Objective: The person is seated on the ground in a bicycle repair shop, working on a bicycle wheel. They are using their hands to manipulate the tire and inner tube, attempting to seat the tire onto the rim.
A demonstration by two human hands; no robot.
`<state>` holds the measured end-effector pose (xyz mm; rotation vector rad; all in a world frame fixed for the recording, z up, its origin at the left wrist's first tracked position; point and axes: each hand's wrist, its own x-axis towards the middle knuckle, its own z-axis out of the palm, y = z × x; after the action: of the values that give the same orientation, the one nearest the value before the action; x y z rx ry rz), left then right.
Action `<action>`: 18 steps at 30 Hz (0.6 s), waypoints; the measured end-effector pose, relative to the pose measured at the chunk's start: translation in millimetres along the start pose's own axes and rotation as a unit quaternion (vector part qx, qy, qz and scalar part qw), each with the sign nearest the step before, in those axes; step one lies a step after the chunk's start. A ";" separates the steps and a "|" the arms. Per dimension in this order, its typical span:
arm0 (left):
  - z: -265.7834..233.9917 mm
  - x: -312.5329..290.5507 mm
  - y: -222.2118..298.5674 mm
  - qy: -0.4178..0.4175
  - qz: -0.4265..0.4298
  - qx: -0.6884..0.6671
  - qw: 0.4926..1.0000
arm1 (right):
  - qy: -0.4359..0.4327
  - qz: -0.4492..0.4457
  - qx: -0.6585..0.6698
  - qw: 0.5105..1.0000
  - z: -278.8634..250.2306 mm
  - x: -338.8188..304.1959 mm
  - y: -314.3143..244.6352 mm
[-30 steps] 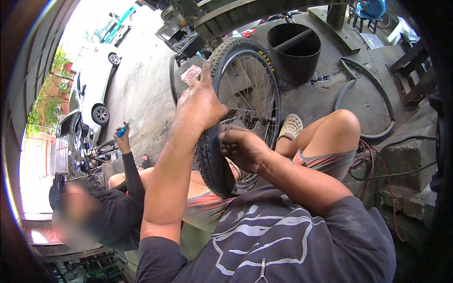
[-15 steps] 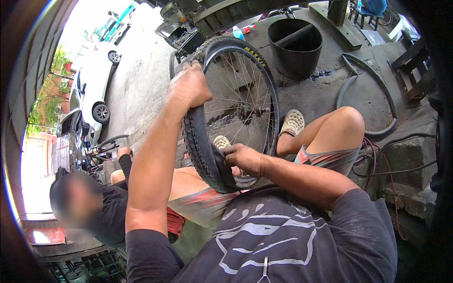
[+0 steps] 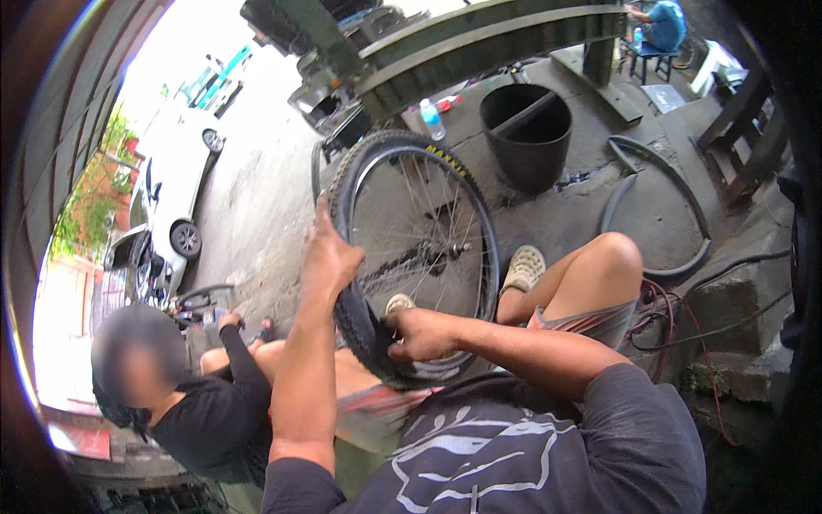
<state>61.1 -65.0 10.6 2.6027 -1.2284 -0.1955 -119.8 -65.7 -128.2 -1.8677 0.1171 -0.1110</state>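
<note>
A spoked bicycle wheel with a knobby black tyre (image 3: pixel 353 167) stands tilted between my legs. My left hand (image 3: pixel 332 253) is closed on the tyre's left side, its thumb toward the spokes and its other fingers along the outside. At the lower part, smooth black rubber that looks like an inner tube (image 3: pixel 361 321) shows between tyre and rim (image 3: pixel 492 283). My right hand (image 3: pixel 424 334) is closed there, fingers bent and pinching this rubber; its fingertips are partly hidden. The hub (image 3: pixel 458 249) faces right.
A black bucket (image 3: pixel 527 146) stands beyond the wheel, near a water bottle (image 3: pixel 432 120). A loose tyre (image 3: pixel 698 257) lies on the ground at right, with hoses (image 3: pixel 655 308) nearby. Another person (image 3: pixel 214 403) sits close at my left. A metal beam (image 3: pixel 488 51) crosses the far side.
The whole view has shifted, so the wheel appears lower. My left hand has slid down the tyre's left side, away from the top. My right hand stays at the lower rim, fingers more curled.
</note>
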 end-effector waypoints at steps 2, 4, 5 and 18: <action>-4.6 -5.9 1.3 0.032 0.060 -0.021 0.997 | -0.073 -0.008 -0.231 0.970 -61.5 -5.6 -57.8; 1.5 -9.1 9.6 0.069 0.176 -0.045 0.981 | 0.165 -0.075 -0.344 0.921 -110.6 1.5 -43.5; -7.0 -19.6 22.9 0.052 0.223 -0.044 0.972 | 0.320 -0.161 -0.378 0.854 -140.6 3.0 -48.6; -0.9 -14.7 21.0 0.059 0.217 -0.006 0.974 | 0.156 -0.089 -0.480 0.859 -220.7 8.3 -71.8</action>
<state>36.5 -66.3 17.7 2.2257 -1.6995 0.0350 -139.9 -254.5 5.5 -2.8513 0.2562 -0.5726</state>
